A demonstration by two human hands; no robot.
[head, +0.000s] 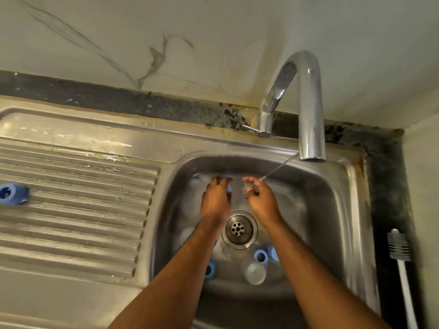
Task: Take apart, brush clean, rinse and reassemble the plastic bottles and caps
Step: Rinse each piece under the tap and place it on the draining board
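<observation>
Bottle [247, 188] held by both hands, left [216, 198], right [262, 200], over sink [342, 200].

1. The sink basin [327, 198] fills the frame's centre right, with the drain [238, 227] in its middle.
2. The tap [306, 103] stands behind the basin at upper right.
3. The draining board [71, 210] lies left, a cap [13, 194] on its left edge.
4. Caps [260, 255] and a bottle [254, 271] lie in the basin below the drain.
5. A brush [401, 262] lies right of the sink.

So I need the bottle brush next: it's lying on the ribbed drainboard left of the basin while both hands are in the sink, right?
Not quite. The head view shows the bottle brush lying on the dark counter right of the sink, not on the drainboard. Both hands are in the basin, as you said.
</observation>
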